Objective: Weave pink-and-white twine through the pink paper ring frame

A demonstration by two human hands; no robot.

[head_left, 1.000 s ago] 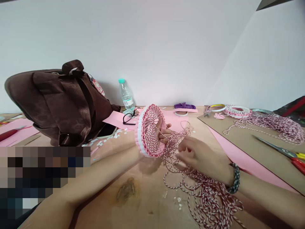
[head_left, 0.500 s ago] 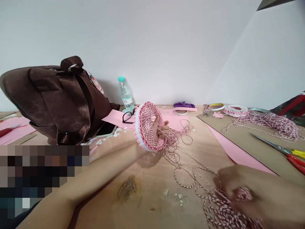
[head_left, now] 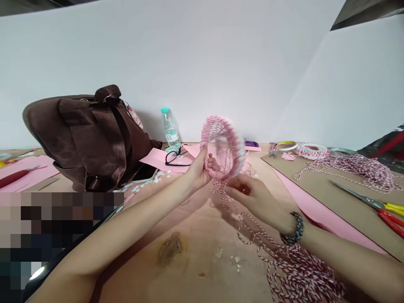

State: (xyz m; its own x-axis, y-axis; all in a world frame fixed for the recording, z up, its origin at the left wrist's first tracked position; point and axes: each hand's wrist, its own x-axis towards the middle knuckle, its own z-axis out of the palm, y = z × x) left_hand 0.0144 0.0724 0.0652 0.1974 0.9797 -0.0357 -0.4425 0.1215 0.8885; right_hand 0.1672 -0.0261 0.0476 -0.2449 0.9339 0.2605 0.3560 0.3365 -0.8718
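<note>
My left hand is closed on the near side of a round hoop with a pink pleated edge and a web of red-and-white cord inside. The hoop is held up, tilted and blurred by motion. Below it hangs a tangle of the twisted cord. My right hand, wearing a dark braided bracelet, is at the hoop's lower right, fingers curled and thumb close to them. What its fingertips hold cannot be made out. A pile of red-and-white cord lies beneath my right forearm.
A brown backpack stands left, beside a water bottle and black-framed glasses. Pink paper and scraps lie near. At right, brown cardboard bears scissors, another cord pile and a finished-looking ring.
My left hand has turned the hoop and raised it slightly to the right. My right hand has left the cord pile at the lower right and come up beside the hoop.
</note>
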